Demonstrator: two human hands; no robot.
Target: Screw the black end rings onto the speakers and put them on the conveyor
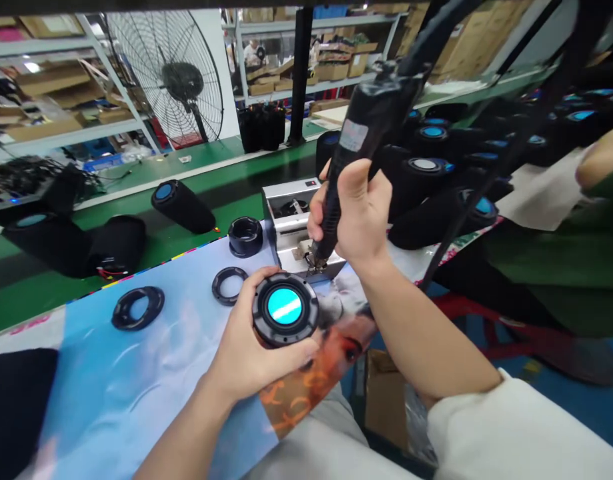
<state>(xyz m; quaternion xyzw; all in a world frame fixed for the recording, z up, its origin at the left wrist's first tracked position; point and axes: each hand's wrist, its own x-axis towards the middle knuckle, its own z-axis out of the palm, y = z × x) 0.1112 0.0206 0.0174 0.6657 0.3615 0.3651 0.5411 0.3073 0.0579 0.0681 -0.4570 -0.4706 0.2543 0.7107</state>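
My left hand (246, 350) is wrapped round a black cylindrical speaker (285, 308), held upright so its round end with a bright blue centre faces up. My right hand (353, 213) grips a black electric screwdriver (359, 150) that hangs from a cable above. Its tip touches the outlet of a small grey metal screw feeder box (286, 227) just behind the speaker. Two loose black rings (137, 307) (229, 285) and a black cup-shaped part (245, 236) lie on the printed blue sheet (136, 373) to the left.
A green conveyor belt (206, 193) carries black cylindrical speakers (183, 205). Many more speakers (436, 173) are piled at the right. Another person's green sleeve (561, 267) is at the right edge. A large fan (179, 77) and shelves with cartons stand behind.
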